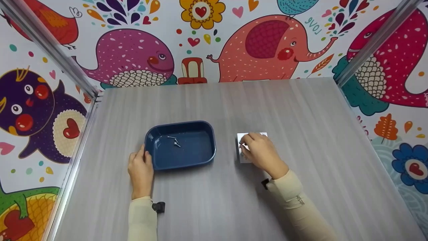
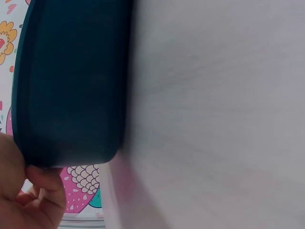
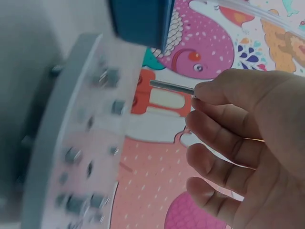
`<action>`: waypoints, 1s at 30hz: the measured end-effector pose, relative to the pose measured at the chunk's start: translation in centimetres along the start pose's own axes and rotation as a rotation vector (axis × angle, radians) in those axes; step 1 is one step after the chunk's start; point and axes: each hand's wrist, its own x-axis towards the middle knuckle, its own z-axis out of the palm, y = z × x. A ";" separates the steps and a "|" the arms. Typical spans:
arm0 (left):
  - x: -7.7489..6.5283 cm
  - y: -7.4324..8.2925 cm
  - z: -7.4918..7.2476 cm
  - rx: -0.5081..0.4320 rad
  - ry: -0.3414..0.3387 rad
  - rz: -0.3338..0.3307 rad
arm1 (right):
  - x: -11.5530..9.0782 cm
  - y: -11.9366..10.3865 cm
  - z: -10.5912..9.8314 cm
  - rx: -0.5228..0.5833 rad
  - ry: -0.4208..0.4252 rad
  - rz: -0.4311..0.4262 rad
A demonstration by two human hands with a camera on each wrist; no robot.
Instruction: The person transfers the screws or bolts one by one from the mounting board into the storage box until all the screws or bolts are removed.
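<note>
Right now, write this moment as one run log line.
left hand: holds blue tray | right hand: pinches metal pin near silver plate | in tray: metal screws

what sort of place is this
Perhaps a small booth set up for tabletop work: a wood-grain table stands between walls printed with cartoon animals, with metal posts at the corners.

The mirrored word "LOVE" (image 1: 313,26) stands on the back wall (image 1: 230,31) above the elephant's trunk (image 1: 319,56), while the right sleeve's dark mark (image 1: 299,200) is illegible.
</note>
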 end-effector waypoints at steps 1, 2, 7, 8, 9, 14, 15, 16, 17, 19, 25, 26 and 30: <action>0.0 0.0 0.0 0.001 0.003 0.000 | 0.4 -0.3 0.2 0.006 0.001 -0.009; 0.0 0.0 0.0 0.002 0.005 -0.001 | 0.9 -0.6 0.4 0.014 0.000 -0.019; 0.0 0.0 0.1 -0.003 0.000 -0.008 | 2.9 -2.2 1.4 0.043 -0.031 -0.052; 0.0 0.0 0.1 -0.004 -0.004 -0.013 | 3.2 -2.6 1.5 0.050 -0.040 -0.057; 0.0 0.0 0.1 -0.005 -0.008 -0.017 | 3.5 -2.9 1.7 0.051 -0.046 -0.060; 0.0 0.0 0.1 0.000 -0.010 -0.024 | 4.6 -4.4 2.5 0.071 -0.068 -0.080; 0.0 0.0 0.1 0.000 -0.009 -0.022 | 4.8 -4.6 2.6 0.071 -0.069 -0.084; 0.0 0.0 0.1 0.001 -0.007 -0.020 | 4.9 -4.8 2.7 0.073 -0.071 -0.086; 0.1 0.0 0.1 0.002 -0.005 -0.017 | 4.9 -4.9 2.8 0.073 -0.073 -0.087; 0.1 0.0 0.2 -0.001 -0.003 -0.012 | 4.9 -5.2 3.1 0.070 -0.079 -0.090; 0.0 0.0 0.1 -0.001 0.002 0.010 | 4.8 -5.3 3.6 0.060 -0.073 -0.117; 0.0 0.0 0.1 -0.001 0.002 0.013 | 4.8 -5.2 3.6 0.060 -0.069 -0.121; -0.2 0.0 0.0 -0.002 -0.004 0.020 | 4.7 -4.9 3.3 0.069 -0.060 -0.127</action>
